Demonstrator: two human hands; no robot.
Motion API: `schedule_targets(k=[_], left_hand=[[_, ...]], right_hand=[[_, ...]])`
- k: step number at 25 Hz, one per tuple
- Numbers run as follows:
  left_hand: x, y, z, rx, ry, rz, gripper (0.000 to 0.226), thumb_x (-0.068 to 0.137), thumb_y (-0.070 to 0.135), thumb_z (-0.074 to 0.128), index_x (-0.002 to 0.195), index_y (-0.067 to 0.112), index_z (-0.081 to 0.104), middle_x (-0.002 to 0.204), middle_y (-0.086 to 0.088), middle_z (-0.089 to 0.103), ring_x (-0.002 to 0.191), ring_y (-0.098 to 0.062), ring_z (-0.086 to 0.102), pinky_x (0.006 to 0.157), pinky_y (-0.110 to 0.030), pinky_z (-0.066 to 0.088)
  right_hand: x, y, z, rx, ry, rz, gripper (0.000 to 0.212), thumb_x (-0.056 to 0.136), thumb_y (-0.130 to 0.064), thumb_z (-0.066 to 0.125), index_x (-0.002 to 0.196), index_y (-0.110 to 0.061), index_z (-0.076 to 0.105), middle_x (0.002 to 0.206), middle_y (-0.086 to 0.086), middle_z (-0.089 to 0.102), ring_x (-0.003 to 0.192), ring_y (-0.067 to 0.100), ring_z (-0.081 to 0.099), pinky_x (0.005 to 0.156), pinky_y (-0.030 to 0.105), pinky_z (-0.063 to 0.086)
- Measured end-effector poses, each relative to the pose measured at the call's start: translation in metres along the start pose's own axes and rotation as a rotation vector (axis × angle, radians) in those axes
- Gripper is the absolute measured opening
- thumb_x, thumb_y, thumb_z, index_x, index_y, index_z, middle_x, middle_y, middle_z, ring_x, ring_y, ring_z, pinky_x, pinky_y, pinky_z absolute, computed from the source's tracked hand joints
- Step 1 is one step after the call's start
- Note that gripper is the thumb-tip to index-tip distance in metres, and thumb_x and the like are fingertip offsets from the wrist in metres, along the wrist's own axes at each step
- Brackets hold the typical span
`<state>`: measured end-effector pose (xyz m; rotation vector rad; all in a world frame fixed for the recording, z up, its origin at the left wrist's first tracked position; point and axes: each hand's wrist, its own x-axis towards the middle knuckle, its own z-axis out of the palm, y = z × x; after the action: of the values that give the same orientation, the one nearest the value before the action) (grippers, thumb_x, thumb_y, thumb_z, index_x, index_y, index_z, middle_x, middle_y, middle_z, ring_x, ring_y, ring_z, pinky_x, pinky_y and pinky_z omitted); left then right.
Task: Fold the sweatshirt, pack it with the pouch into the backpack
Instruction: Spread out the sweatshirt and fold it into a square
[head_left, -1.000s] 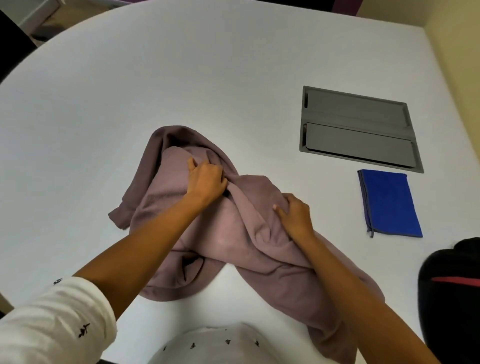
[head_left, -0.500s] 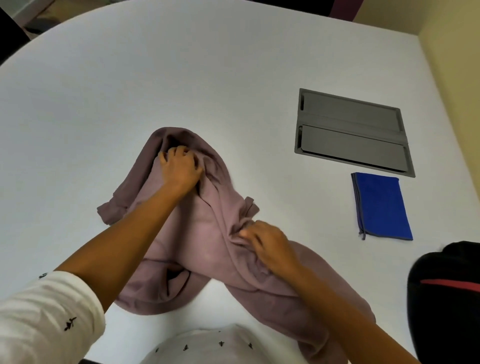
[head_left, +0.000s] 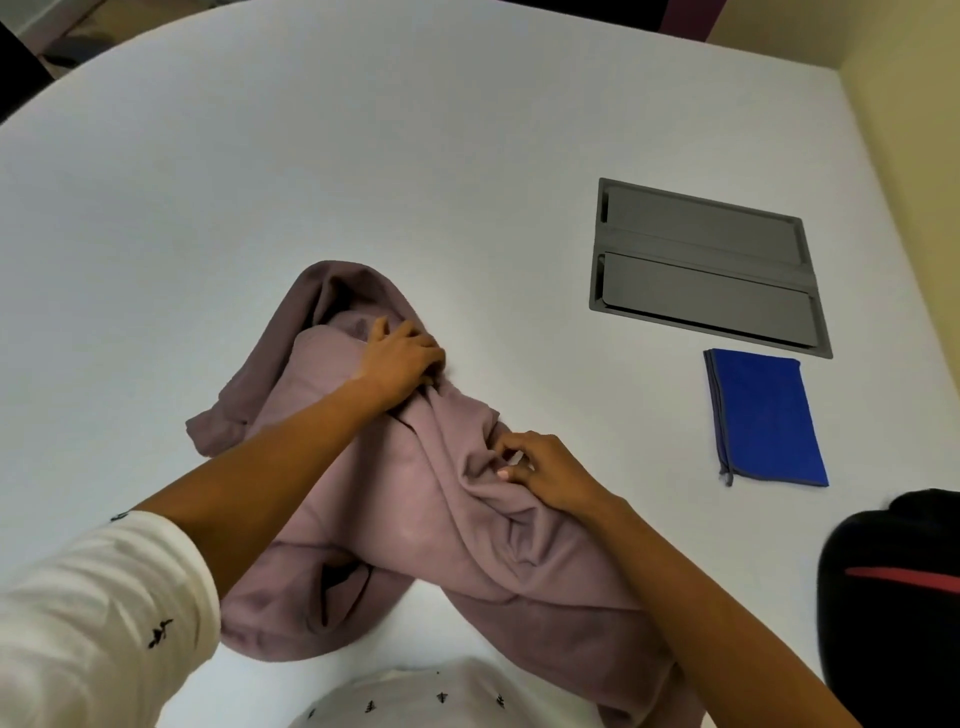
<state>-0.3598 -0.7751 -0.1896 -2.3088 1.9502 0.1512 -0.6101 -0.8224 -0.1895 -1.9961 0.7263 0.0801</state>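
A mauve sweatshirt (head_left: 415, 525) lies crumpled on the white table (head_left: 260, 182), one part hanging over the near edge. My left hand (head_left: 402, 358) grips a bunch of its cloth near the far end. My right hand (head_left: 545, 470) pinches a fold at the garment's right side. A flat blue pouch (head_left: 763, 415) lies to the right, apart from both hands. The black backpack (head_left: 893, 592) with a red stripe shows partly at the lower right edge.
A grey recessed cable hatch (head_left: 706, 270) is set in the table beyond the pouch. A yellow wall (head_left: 914, 156) runs along the right side. The table's rounded edge curves at the far left.
My left hand slid rightward along the far part of the sweatshirt. My right hand moved a little away from me and regripped a fold. The cloth bunched differently between them.
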Motion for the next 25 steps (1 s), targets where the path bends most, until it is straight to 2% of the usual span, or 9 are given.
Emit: schedule_targets(k=[4,7,9,11,14,17,19,21,25], left_hand=[[-0.001,-0.005,0.002,-0.049,0.067,-0.108,0.013,0.086,0.009,0.049,0.090,0.017,0.058,0.089,0.000,0.064,0.101,-0.022,0.046,0.073,-0.034,0.012],[-0.002,-0.022,-0.020,-0.126,0.302,-0.216,0.015,0.077,-0.004,0.050,0.083,0.009,0.049,0.071,-0.012,0.058,0.077,-0.031,0.048,0.068,-0.034,0.023],[0.003,-0.022,-0.051,-0.299,0.419,-0.255,0.015,0.078,-0.005,0.041,0.084,0.009,0.042,0.074,-0.013,0.050,0.067,-0.030,0.044,0.053,-0.034,0.027],[0.016,-0.017,-0.085,-0.515,0.502,-0.328,0.015,0.081,0.001,0.035,0.086,0.013,0.040,0.083,-0.009,0.047,0.069,-0.028,0.043,0.054,-0.036,0.029],[0.045,-0.016,-0.122,-0.745,0.663,-0.365,0.015,0.084,0.004,0.041,0.087,0.019,0.044,0.095,-0.005,0.053,0.080,-0.027,0.052,0.064,-0.043,0.044],[0.060,-0.018,-0.121,-0.698,0.597,-0.032,0.031,0.086,0.004,0.048,0.116,0.011,0.050,0.140,-0.001,0.040,0.106,-0.021,0.054,0.087,-0.035,0.050],[0.053,-0.015,-0.097,-0.668,0.471,0.039,0.042,0.091,0.016,0.049,0.132,0.012,0.045,0.155,0.007,0.017,0.129,-0.024,0.043,0.105,-0.047,0.037],[0.029,-0.007,-0.054,-0.538,0.393,0.005,0.043,0.091,0.019,0.051,0.133,0.010,0.047,0.157,-0.001,0.018,0.136,-0.031,0.034,0.107,-0.060,0.028],[-0.050,0.017,0.021,-0.442,0.047,-0.165,0.060,0.091,0.048,0.033,0.142,0.017,0.036,0.157,-0.002,0.020,0.143,-0.026,0.023,0.112,-0.060,0.016]], right_hand=[[-0.011,0.000,-0.020,0.100,0.207,0.109,0.014,0.090,0.000,0.050,0.088,-0.013,0.055,0.080,-0.001,0.063,0.074,0.013,0.056,0.065,0.015,0.040],[-0.020,-0.003,-0.056,-0.063,0.456,0.136,0.014,0.095,-0.003,0.045,0.095,-0.016,0.051,0.079,0.000,0.060,0.072,0.017,0.055,0.060,0.023,0.037],[-0.021,-0.017,-0.084,-0.333,0.668,0.108,0.011,0.098,-0.009,0.042,0.102,-0.016,0.051,0.082,0.002,0.060,0.069,0.018,0.050,0.056,0.026,0.031],[-0.012,-0.038,-0.111,-0.493,0.922,0.054,0.014,0.099,-0.011,0.040,0.105,-0.011,0.053,0.086,0.008,0.062,0.074,0.024,0.051,0.060,0.028,0.026],[0.019,-0.052,-0.150,-0.392,1.217,0.000,0.027,0.091,-0.001,0.040,0.111,-0.012,0.054,0.106,0.008,0.059,0.098,0.027,0.050,0.074,0.028,0.032],[0.045,-0.037,-0.163,-0.469,1.099,0.181,0.059,0.079,0.010,0.046,0.129,-0.021,0.047,0.134,0.010,0.043,0.123,0.030,0.037,0.105,0.036,0.025],[0.044,-0.017,-0.146,-0.504,0.963,0.198,0.067,0.075,0.015,0.048,0.134,-0.018,0.045,0.141,0.015,0.037,0.129,0.034,0.033,0.110,0.039,0.022],[0.030,0.005,-0.114,-0.531,0.923,0.124,0.061,0.074,0.015,0.051,0.131,-0.009,0.050,0.139,0.019,0.041,0.128,0.037,0.037,0.110,0.045,0.028],[-0.015,0.046,-0.026,-0.455,0.880,0.207,0.044,0.087,-0.011,0.054,0.131,-0.007,0.050,0.144,0.018,0.040,0.135,0.038,0.033,0.114,0.048,0.024]])
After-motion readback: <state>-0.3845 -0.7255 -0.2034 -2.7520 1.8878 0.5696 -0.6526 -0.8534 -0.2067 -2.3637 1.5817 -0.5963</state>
